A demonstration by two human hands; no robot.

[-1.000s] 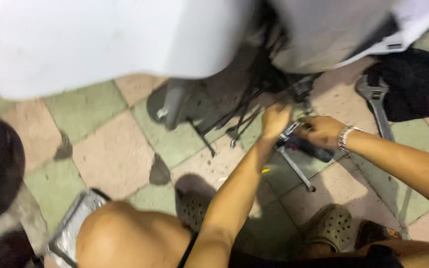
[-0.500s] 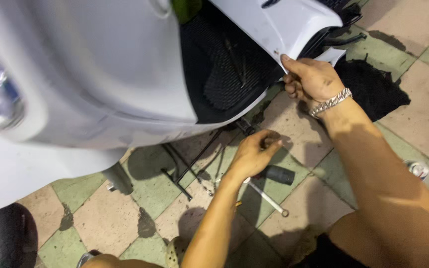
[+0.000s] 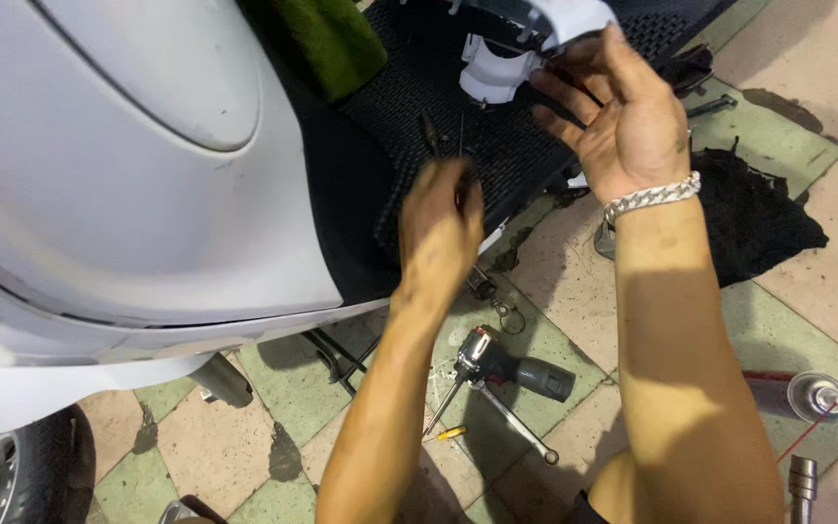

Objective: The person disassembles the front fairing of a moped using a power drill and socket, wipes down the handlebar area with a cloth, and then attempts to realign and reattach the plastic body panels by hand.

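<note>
Left hand [image 3: 441,233] sits at centre frame, raised over the scooter's black floor mat [image 3: 497,136]. It is motion-blurred. Its grip is closed around a thin dark tool [image 3: 431,133], whose slim tips stick up above the knuckles; the kind of tool cannot be told.

Right hand [image 3: 623,121] is at upper right, palm toward the camera, fingers spread and partly curled. Its fingertips touch the lower edge of a white panel [image 3: 535,19] at the top of the frame. Whether the grip actually clamps the panel cannot be told. A silver chain bracelet [image 3: 652,197] circles the wrist.

A white plastic bracket [image 3: 492,68] lies on the mat just left of the right hand, below the panel.

The scooter's white body [image 3: 128,165] fills the left half of the frame. A green cloth [image 3: 327,39] lies at the upper middle, at the mat's edge. The front tyre [image 3: 21,471] shows at lower left.

On the tiled floor [image 3: 826,291]: a cordless driver [image 3: 501,364] at lower centre, between the two forearms; a long wrench [image 3: 511,422] just below it, touching or crossing it; a small yellow-handled screwdriver [image 3: 448,434] to the wrench's left. A black cloth [image 3: 758,213] lies at right, beside the right forearm. A spray can [image 3: 812,396] lies at lower right, with a metal socket [image 3: 803,480] below it. Another wrench [image 3: 715,104] lies at upper right, near the mat's corner.
</note>
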